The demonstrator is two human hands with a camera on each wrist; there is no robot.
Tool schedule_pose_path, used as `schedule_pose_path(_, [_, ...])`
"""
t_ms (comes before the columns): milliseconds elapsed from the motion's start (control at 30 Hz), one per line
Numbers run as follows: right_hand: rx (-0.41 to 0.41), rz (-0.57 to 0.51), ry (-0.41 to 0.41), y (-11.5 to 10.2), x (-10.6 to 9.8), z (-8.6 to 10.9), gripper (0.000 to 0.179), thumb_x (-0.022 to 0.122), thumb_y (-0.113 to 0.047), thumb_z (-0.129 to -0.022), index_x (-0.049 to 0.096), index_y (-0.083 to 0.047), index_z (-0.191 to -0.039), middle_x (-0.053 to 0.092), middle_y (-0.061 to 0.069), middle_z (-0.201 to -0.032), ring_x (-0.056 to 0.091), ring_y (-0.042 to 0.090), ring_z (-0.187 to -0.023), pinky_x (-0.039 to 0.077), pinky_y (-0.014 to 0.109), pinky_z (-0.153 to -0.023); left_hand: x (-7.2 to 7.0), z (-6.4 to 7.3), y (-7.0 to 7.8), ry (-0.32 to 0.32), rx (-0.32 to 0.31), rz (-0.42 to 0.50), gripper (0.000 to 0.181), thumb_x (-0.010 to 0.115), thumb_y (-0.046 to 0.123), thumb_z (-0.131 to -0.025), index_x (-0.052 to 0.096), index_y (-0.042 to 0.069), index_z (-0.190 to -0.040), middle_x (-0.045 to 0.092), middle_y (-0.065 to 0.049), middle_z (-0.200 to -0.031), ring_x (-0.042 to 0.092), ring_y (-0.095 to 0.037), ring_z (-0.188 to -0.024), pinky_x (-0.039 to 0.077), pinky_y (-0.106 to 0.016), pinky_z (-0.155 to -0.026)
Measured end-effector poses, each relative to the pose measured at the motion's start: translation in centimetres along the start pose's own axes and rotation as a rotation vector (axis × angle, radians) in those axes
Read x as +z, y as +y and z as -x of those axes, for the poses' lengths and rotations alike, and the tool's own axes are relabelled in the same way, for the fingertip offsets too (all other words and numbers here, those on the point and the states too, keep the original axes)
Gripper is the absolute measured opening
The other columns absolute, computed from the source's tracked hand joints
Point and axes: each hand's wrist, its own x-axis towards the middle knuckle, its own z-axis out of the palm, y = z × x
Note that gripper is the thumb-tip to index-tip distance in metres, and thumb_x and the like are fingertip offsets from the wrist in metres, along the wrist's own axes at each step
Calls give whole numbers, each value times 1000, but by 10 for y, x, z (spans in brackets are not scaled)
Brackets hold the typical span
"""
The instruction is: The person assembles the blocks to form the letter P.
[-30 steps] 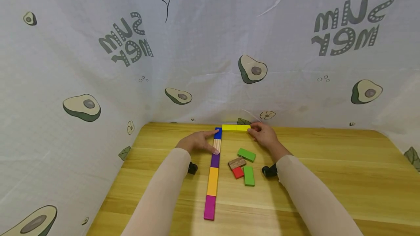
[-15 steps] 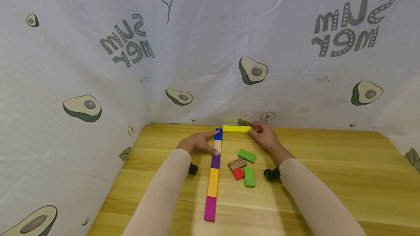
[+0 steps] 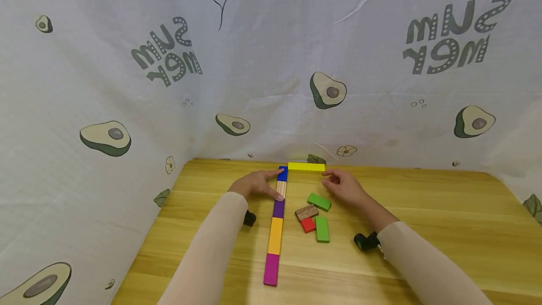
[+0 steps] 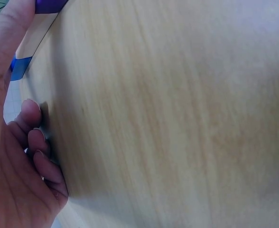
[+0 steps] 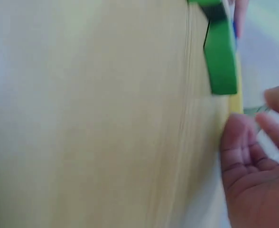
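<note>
A straight row of flat blocks runs toward me in the head view: blue [image 3: 282, 173], light striped wood [image 3: 281, 186], purple [image 3: 278, 209], orange [image 3: 275, 236] and magenta [image 3: 271, 269]. My left hand [image 3: 254, 184] rests over the row's far part, index fingertip at the blue block and thumb tip where wood meets purple. Two yellow blocks [image 3: 306, 167] lie end to end, stretching right from the blue block along the back. Just off their right end is my right hand [image 3: 345, 187], fingers loosely bent with nothing between them. In the right wrist view, that hand [image 5: 258, 175] looks blurred.
Right of the row lie a green block [image 3: 319, 202], a brown wood-grain block [image 3: 306, 212], a red block [image 3: 308, 224] and a second green block [image 3: 322, 229]. A printed white cloth [image 3: 271, 107] hangs behind the wooden table [image 3: 423, 229].
My right hand has let go of the right end of the yellow blocks and drawn slightly back toward me. My left hand and the blocks stay in place.
</note>
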Motion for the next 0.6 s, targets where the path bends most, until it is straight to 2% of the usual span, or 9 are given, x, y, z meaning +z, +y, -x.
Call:
schedule_pose_path(200, [25,40,-127,-8,0,26,41,61,-17,-101,56,-3,-139,65,11,-96,57,18,-76,50,27,-65,0,-2,-1,-4,-3,-3,102,88,60,-69,32,55,-154,29,-3,-170,27,-36,-156,24,-64,-124])
schedule_pose_path(367, [14,9,-220,-12,0,40,46,59,-9,-99,51,-2,-143,63,8,-90,56,17,-70,50,29,-61,0,-3,-1,-10,-3,-4,103,89,60,-69,31,55,-154,29,-4,-170,27,-36,-156,23,-64,-125])
schedule_pose_path(600, [-26,7,-358,-13,1,39,68,65,-4,-88,41,0,-152,64,5,-90,54,16,-73,46,26,-62,0,-3,-1,-8,-4,6,102,88,60,-69,32,55,-154,29,-5,-170,27,-37,-156,23,-64,-125])
